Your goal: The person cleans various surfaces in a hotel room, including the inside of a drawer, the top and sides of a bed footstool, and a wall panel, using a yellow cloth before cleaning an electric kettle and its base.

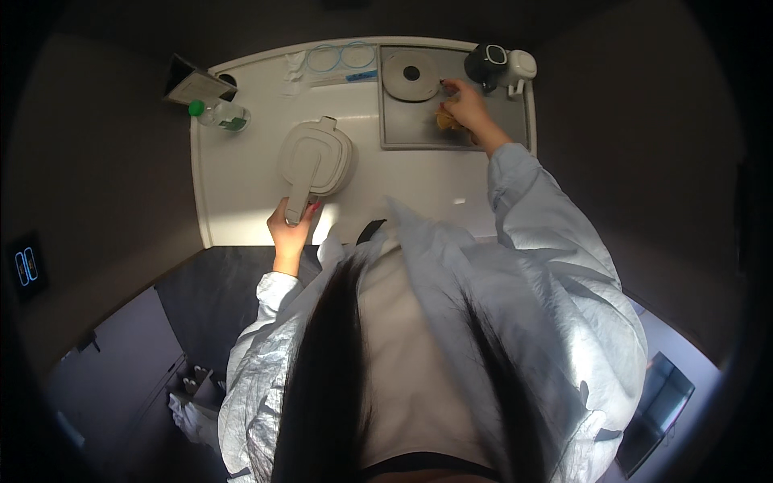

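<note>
My left hand (291, 226) grips the handle of a white electric kettle (320, 156) with its lid shut, over the left part of the white counter (241, 175). At the right, my right hand (465, 108) holds a crumpled yellow-brown cloth (448, 119) above a grey tray (410, 130). Its fingertips are near the rim of a round white kettle base (410, 75) with a dark centre, which lies in the tray's left part.
A black mug (485, 63) and a white mug (520, 67) stand at the tray's back right. A plastic bottle with a green cap (223, 115) lies at the left, near a dark-backed stand (199, 84). Blue-rimmed round items (341, 57) and a blue packet (361, 76) lie at the back.
</note>
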Available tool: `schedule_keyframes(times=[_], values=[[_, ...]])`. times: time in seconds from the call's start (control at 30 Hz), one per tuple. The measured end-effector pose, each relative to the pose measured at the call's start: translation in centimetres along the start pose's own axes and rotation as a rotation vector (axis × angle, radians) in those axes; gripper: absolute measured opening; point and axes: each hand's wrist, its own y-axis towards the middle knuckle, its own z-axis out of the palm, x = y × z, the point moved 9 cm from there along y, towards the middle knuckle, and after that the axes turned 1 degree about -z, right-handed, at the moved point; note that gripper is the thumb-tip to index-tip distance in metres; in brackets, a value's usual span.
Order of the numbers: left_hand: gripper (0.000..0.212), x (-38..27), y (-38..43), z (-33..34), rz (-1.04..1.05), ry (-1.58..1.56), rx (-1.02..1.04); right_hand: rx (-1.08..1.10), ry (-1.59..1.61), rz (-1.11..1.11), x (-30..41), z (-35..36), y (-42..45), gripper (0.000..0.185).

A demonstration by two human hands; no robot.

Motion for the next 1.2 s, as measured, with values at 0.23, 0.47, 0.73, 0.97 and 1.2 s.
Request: schedule_keyframes(times=[0.23, 0.47, 0.73, 0.97, 1.2], values=[[0.074, -9.6, 2.3, -1.4, 0.237, 0.312, -0.038, -0.231, 0.006, -0.095, 0.6, -1.3, -1.1, 0.041], [0.088, -13.3, 5.6, 6.7, 0.343, 0.728, 0.232, -0.125, -0.104, -0.122, 0.1, -0.1, 0.4, 0.044], [0.085, -12.1, 5.8, 7.5, 0.359, 0.781, 0.294, -0.077, -0.133, -0.144, -1.5, 2.2, 1.3, 0.055], [0.051, 0.5, 2.7, -1.5, -0.296, 0.124, 0.228, -0.324, 0.075, -0.214, -1.2, -1.3, -2.7, 0.05], [0.054, 2.5, -0.5, 0.1, -0.464, -0.131, 0.715, -0.28, 0.125, -0.249, 0.4, -1.1, -5.3, 0.044]])
